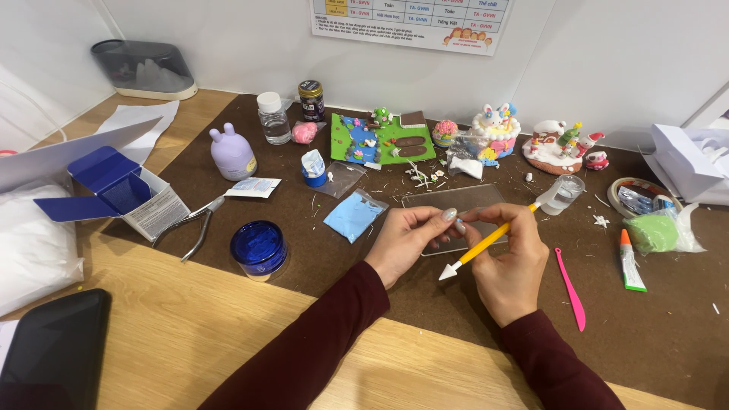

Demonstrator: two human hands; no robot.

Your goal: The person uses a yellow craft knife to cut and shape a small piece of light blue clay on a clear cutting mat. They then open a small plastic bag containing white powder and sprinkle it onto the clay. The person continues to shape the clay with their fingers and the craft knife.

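My left hand (406,241) and my right hand (510,262) meet over a clear plastic sheet (456,199) on the brown mat (349,266). The fingertips of both hands pinch together at one spot; whatever tiny piece is between them is too small to see. My right hand also holds a yellow modelling tool (478,248) with a white cone tip pointing down-left. A pink plastic knife (570,288) lies just right of my right hand. A bag of light blue clay (354,216) lies left of my left hand.
A blue jar (259,248), nippers (191,228), an open blue box (121,193) and a black phone (53,349) sit at the left. Clay models (383,137), bottles and a lilac figure (232,152) line the back. Green clay (653,231), a glue tube (630,262) and tape are at the right.
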